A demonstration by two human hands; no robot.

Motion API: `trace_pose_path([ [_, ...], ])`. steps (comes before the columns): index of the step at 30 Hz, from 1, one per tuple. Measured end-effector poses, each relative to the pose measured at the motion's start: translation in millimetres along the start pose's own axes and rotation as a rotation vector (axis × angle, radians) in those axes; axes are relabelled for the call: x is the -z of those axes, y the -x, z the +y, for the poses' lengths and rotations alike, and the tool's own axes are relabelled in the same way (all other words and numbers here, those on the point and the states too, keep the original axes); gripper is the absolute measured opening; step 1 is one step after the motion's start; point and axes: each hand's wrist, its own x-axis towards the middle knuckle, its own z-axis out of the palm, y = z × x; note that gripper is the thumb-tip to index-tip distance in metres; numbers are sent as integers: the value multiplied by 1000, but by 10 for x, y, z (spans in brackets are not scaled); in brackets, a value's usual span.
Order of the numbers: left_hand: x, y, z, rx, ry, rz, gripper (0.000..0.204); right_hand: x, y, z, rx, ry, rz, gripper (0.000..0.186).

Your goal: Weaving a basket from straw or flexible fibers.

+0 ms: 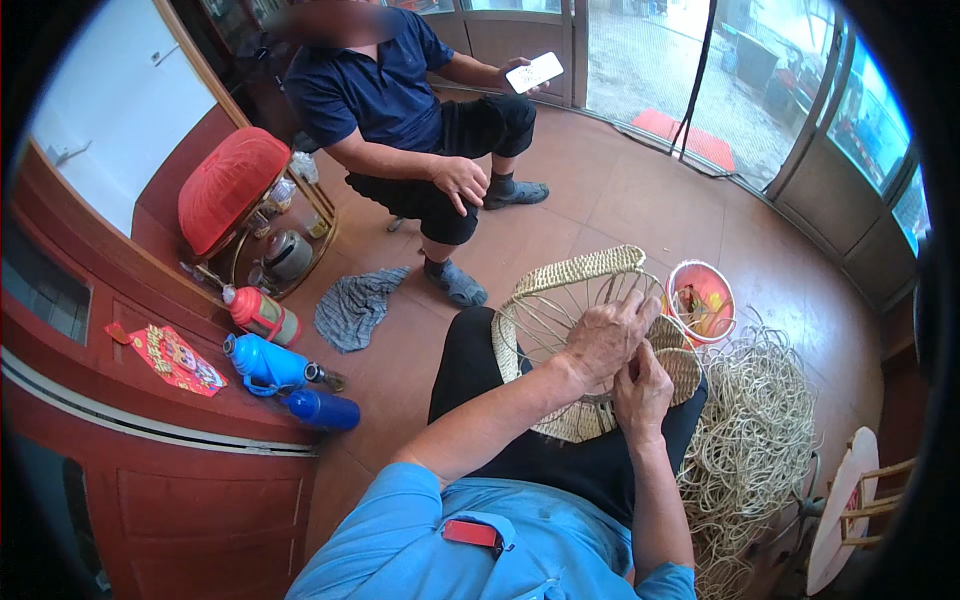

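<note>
A half-woven straw basket (575,270) rests on my lap, with a thick plaited rim and thin bare ribs showing between the woven parts. My left hand (607,338) reaches over it, its fingers closed on the ribs at the right side. Just below, my right hand (642,392) is pinched shut close to the left fingertips. Whatever lies between the right fingers is too small to make out. Round woven sections (678,365) of the basket show beside the right hand.
A tangled heap of straw cord (750,430) lies right of my legs, near a red plastic basin (700,300) and a round-topped stool (842,510). Opposite sits a person (385,110) holding a phone (535,73). Flasks (268,360) and a grey cloth (360,308) are at left.
</note>
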Motion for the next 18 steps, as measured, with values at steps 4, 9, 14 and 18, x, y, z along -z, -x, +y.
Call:
trace_pose_path([
  [4, -5, 24, -17, -54, 10, 84, 48, 29, 9, 54, 55, 53, -4, 39],
  [9, -27, 148, -116, -88, 140, 169, 54, 1, 9, 42, 55, 66, 1, 41],
  [14, 75, 344, -99, 55, 222, 200, 57, 37, 23, -140, 93, 83, 33, 44],
  [18, 196, 451, -154, 133, 178, 178, 57, 26, 59, -171, 273, 212, 146, 50],
])
